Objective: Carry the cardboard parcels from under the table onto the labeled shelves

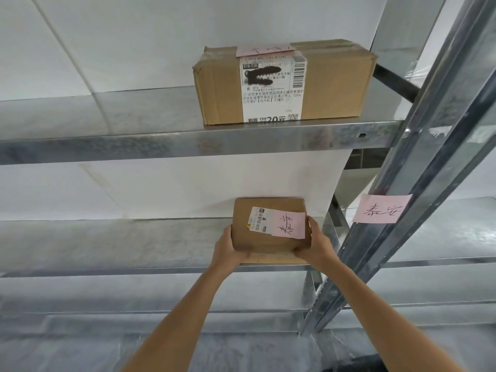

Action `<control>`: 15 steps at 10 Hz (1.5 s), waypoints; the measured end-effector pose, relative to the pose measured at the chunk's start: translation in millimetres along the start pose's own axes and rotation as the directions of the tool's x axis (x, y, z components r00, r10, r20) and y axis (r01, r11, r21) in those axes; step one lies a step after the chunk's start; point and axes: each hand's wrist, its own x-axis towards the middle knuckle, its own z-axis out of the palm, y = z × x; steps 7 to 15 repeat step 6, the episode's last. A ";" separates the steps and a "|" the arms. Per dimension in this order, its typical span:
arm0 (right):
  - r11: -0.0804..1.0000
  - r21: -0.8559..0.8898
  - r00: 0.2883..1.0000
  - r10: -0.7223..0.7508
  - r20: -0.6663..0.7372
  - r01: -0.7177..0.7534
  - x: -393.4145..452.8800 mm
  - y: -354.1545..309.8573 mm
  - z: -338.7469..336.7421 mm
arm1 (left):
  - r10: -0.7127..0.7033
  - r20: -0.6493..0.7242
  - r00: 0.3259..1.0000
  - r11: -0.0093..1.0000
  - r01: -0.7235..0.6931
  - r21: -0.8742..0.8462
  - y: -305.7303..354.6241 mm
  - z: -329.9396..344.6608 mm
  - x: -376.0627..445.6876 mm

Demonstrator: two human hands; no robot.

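Past the rack I see a white wall [139, 44] with a thin seam running down it at a slant, a dark diagonal brace [394, 79] behind the rack's right end, and clear plastic sheeting [480, 84] stretched over the neighbouring bay at my far right.

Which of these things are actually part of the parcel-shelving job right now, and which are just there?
Part of the job:
- small parcel, gripped by left hand and right hand
- middle shelf it sits on
- pink shelf label on the post, matching the parcel's pink note
- larger parcel, on the upper shelf

Just there:
- white wall
- clear plastic sheeting
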 end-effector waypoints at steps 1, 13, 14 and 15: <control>0.999 0.007 0.999 0.032 -0.022 -0.032 0.2 4.3 6.1 | 0.025 -0.052 0.998 1.000 -0.024 0.010 -2.4 3.9 3.8; 0.996 0.041 0.997 0.082 -0.002 -0.082 -67.7 3.0 9.5 | 0.101 -0.036 0.994 0.995 -0.100 0.008 -2.2 -11.4 -48.7; 0.996 0.041 0.997 0.082 -0.002 -0.082 -67.7 3.0 9.5 | 0.101 -0.036 0.994 0.995 -0.100 0.008 -2.2 -11.4 -48.7; 0.996 0.041 0.997 0.082 -0.002 -0.082 -67.7 3.0 9.5 | 0.101 -0.036 0.994 0.995 -0.100 0.008 -2.2 -11.4 -48.7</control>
